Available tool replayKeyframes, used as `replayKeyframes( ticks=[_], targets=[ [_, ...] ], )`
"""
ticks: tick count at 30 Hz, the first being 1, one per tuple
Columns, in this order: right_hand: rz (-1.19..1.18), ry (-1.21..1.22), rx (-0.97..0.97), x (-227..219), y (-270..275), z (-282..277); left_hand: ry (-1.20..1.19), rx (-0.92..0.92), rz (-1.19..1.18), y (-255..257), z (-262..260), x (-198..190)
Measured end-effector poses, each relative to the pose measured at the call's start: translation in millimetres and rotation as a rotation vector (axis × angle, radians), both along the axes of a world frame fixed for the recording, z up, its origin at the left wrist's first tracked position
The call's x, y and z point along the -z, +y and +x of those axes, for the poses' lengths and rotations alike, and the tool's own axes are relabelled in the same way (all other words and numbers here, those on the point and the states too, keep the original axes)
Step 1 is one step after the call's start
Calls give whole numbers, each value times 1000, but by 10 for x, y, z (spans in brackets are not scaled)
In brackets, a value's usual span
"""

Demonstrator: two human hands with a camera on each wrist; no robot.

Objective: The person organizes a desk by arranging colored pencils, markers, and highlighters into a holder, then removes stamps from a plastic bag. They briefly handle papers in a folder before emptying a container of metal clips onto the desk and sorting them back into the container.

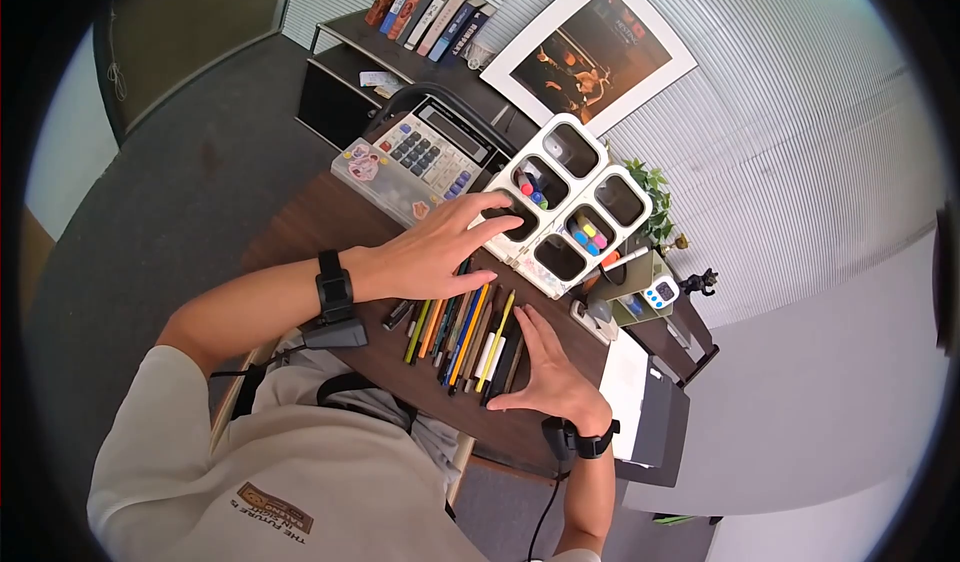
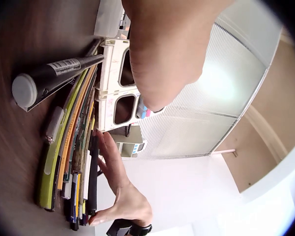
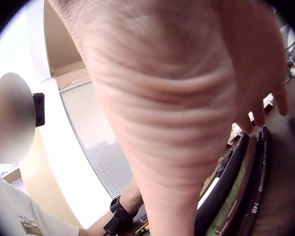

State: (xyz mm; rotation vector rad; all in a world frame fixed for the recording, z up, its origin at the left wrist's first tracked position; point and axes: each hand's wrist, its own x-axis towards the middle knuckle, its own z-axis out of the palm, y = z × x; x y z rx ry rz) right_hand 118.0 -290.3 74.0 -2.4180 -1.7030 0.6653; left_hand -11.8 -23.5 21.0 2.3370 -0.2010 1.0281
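1. Pencils and pens lie in a row on the desk.
2. Left hand, fingers loosely extended, reaches over the organizer; contact is unclear.
3. Right hand, thumb and fingers spread, touches the row's edge.
4. Dark pencil reads "14B"; shirt, "THE FUTURE IS".

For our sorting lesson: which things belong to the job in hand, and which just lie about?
Job, seemingly:
multicoloured slim pens and pencils
white plastic six-compartment organiser

Lying about:
pale rectangular calculator
white-framed dark picture
green leafy plant
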Motion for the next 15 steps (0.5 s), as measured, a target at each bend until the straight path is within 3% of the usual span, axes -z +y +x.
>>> replayKeyframes(
  ticks=[7,9,11,14,15],
  targets=[
    [33,-33,-40,-20,93,9,-57,42,60,5,20,3],
    [215,37,-69,-55,138,39,-79,58,85,15,14,5],
    [257,75,-86,-113,225,59,-57,230,106,23,16,-4],
    [337,418,-23,-105,326,94,-91,272,166,-15,15,25],
    [340,417,-24,-93,368,74,-89,308,190,-19,16,43]
  ],
)
